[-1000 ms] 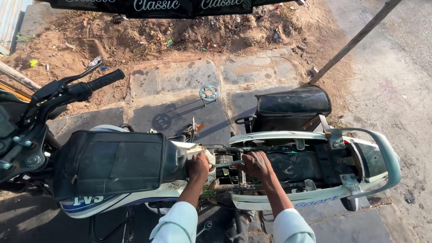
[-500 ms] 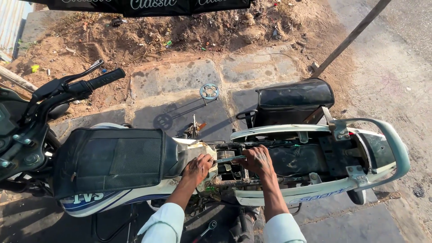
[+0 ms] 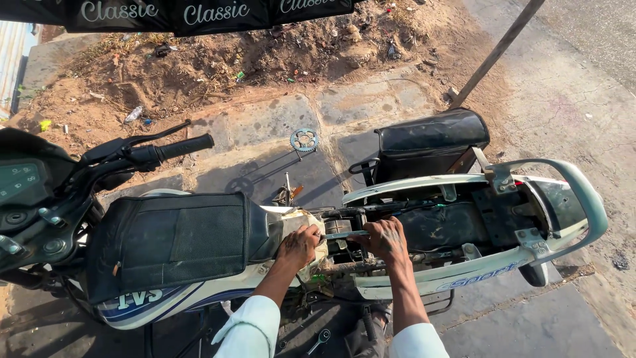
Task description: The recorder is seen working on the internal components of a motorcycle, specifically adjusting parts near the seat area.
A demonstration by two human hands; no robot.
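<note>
Nearest the camera, two white sleeves (image 3: 255, 328) come up from the bottom edge, and between them a spanner (image 3: 318, 341) lies on the dark ground under the motorcycle.

The left hand (image 3: 299, 244) rests on the frame just behind the tank cover (image 3: 173, 240). Its fingers (image 3: 310, 233) are curled shut, knuckles up, over the left end of a thin metal bar (image 3: 344, 235) that runs across the open seat bay; whether they truly grip the bar or only press on it cannot be told. The right hand (image 3: 386, 240) sits just beside it, fingers bent and closed down over the right end of the same bar, so the bar shows only in the short gap between the two hands. Both hands are grimy.

Under the right hand lies the lower frame tube, and below it the white side panel (image 3: 457, 273). To the right the bare seat bay (image 3: 464, 225) stretches back to the grey grab rail (image 3: 583, 199), well apart from the hands.

To the left the black handlebar grip (image 3: 185, 146) points away past the instrument cluster (image 3: 23, 185).

Beyond the motorcycle the removed black seat (image 3: 430, 136) stands on the paving, leaning against the far side of the frame. Farther out a sprocket (image 3: 304, 140) lies flat on a paving slab, then loose sandy dirt with litter, and a pole (image 3: 497, 53) slanting up at the right.
</note>
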